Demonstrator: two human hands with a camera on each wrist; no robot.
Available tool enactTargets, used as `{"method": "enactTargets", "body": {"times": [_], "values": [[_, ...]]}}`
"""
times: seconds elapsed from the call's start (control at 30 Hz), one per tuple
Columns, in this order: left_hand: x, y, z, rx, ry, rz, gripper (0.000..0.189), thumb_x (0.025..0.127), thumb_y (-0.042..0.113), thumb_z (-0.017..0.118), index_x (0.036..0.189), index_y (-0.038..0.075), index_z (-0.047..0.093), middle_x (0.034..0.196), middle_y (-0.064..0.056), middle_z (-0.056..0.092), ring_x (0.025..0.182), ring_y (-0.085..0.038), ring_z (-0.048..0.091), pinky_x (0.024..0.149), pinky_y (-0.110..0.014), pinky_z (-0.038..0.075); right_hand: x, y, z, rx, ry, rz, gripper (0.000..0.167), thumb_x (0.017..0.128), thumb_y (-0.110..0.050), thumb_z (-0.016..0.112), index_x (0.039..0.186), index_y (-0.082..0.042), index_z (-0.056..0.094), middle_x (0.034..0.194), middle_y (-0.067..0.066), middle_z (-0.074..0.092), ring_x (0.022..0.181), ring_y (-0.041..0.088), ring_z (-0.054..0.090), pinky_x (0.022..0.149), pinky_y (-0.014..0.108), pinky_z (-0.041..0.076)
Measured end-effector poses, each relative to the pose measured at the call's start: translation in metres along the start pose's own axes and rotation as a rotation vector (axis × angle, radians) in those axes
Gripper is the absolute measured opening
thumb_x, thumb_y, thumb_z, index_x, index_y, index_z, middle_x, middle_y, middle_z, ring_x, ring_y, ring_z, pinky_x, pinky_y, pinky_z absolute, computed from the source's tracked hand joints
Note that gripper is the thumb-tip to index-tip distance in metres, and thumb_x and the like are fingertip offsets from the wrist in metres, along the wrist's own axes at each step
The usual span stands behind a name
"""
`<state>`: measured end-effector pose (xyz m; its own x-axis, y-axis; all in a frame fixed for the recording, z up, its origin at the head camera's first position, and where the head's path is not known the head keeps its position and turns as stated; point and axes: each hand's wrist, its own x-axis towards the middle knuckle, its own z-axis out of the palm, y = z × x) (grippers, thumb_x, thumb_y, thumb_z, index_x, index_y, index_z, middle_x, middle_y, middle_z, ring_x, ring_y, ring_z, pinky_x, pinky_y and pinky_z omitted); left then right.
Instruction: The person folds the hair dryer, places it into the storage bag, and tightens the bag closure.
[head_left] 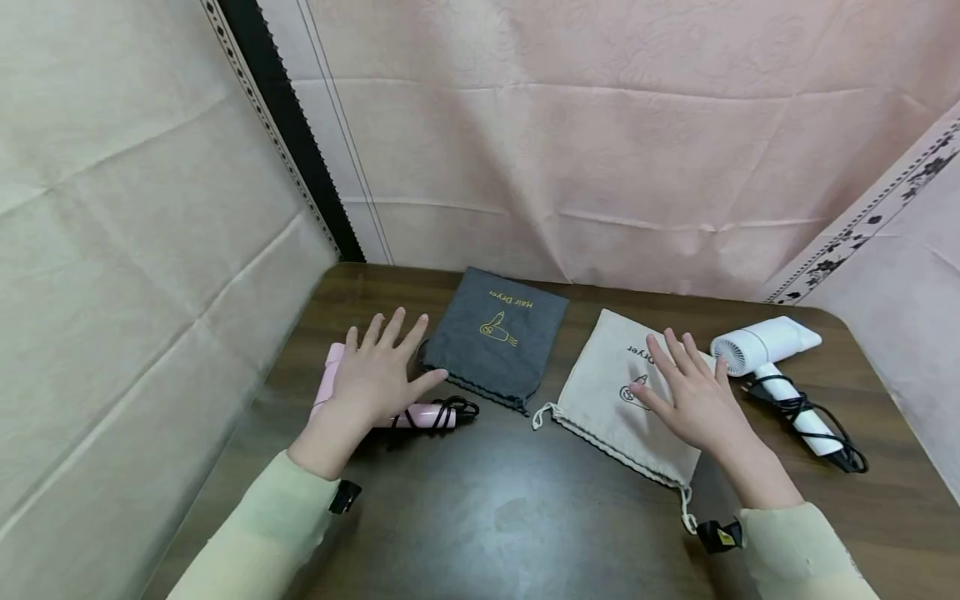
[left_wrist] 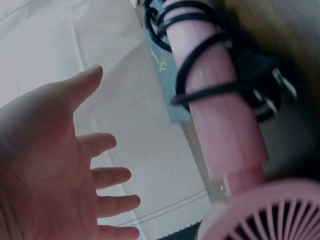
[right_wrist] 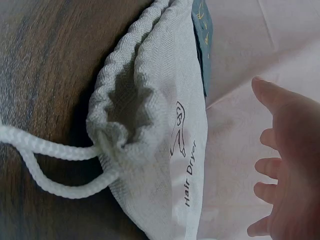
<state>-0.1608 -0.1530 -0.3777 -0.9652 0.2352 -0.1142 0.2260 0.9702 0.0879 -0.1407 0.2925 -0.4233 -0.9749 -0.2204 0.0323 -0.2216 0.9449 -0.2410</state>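
My left hand [head_left: 375, 375] hovers with spread fingers over a pink hair dryer [head_left: 437, 416], hiding much of it. In the left wrist view a black cord wraps the pink handle [left_wrist: 215, 120], and the vented end is close to the camera. Fingers also spread wide, my right hand [head_left: 696, 400] is held over a white drawstring bag [head_left: 600, 392] printed "Hair Dryer". Its gathered mouth [right_wrist: 125, 100] gapes slightly in the right wrist view. A dark grey drawstring bag [head_left: 495, 333] with gold print lies between the hands, farther back. Both hands hold nothing.
A white hair dryer [head_left: 772, 343] with its black cord [head_left: 802, 407] wound round the handle lies to the right of the white bag. The brown wooden table [head_left: 510, 517] meets pale cloth walls [head_left: 600, 167] at its back and sides.
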Motion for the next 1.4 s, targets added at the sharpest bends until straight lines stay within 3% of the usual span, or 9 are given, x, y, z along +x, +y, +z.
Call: {"method": "enactTargets", "body": {"times": [0.33,0.73,0.93,1.17,1.4], "values": [[-0.002,-0.018,-0.008,0.053,-0.033,0.048,0.086,0.105,0.07,0.047,0.173,0.024,0.018,0.178,-0.018,0.015,0.162,-0.046,0.017,0.126,-0.072,0.012,0.005,-0.003,0.002,0.002,-0.027,-0.032,0.087,0.106,-0.06,0.055,0.17,-0.01,0.026,0.177,0.021,0.014,0.163,0.045,0.008,0.119,0.083,0.003],[-0.006,-0.047,-0.01,0.124,-0.037,0.141,0.084,0.105,0.066,0.05,0.172,0.022,0.024,0.176,-0.018,0.02,0.16,-0.045,0.024,0.126,-0.071,0.017,0.01,-0.006,0.007,-0.012,-0.008,-0.079,0.084,0.105,-0.057,0.061,0.167,-0.008,0.034,0.173,0.025,0.026,0.161,0.047,0.018,0.12,0.082,0.006],[-0.011,-0.064,-0.012,0.07,-0.035,0.196,0.082,0.105,0.065,0.052,0.171,0.02,0.029,0.176,-0.017,0.023,0.16,-0.043,0.025,0.126,-0.069,0.019,0.012,-0.007,0.008,-0.015,-0.013,-0.097,0.083,0.105,-0.056,0.061,0.167,-0.007,0.034,0.173,0.025,0.025,0.16,0.049,0.02,0.119,0.083,0.007],[-0.024,-0.085,-0.017,-0.003,-0.01,0.276,0.078,0.103,0.063,0.059,0.165,0.019,0.043,0.172,-0.018,0.033,0.157,-0.044,0.032,0.125,-0.069,0.023,0.012,-0.011,0.007,0.0,-0.034,-0.106,0.082,0.105,-0.055,0.061,0.167,-0.007,0.035,0.173,0.025,0.025,0.16,0.049,0.02,0.118,0.083,0.009],[-0.034,-0.104,-0.023,-0.007,-0.016,0.321,0.065,0.104,0.052,0.065,0.158,0.016,0.055,0.168,-0.021,0.04,0.153,-0.047,0.039,0.121,-0.071,0.029,0.013,-0.013,0.008,0.003,-0.039,-0.121,0.081,0.105,-0.054,0.061,0.167,-0.008,0.036,0.173,0.024,0.026,0.159,0.048,0.023,0.119,0.083,0.011]]}}
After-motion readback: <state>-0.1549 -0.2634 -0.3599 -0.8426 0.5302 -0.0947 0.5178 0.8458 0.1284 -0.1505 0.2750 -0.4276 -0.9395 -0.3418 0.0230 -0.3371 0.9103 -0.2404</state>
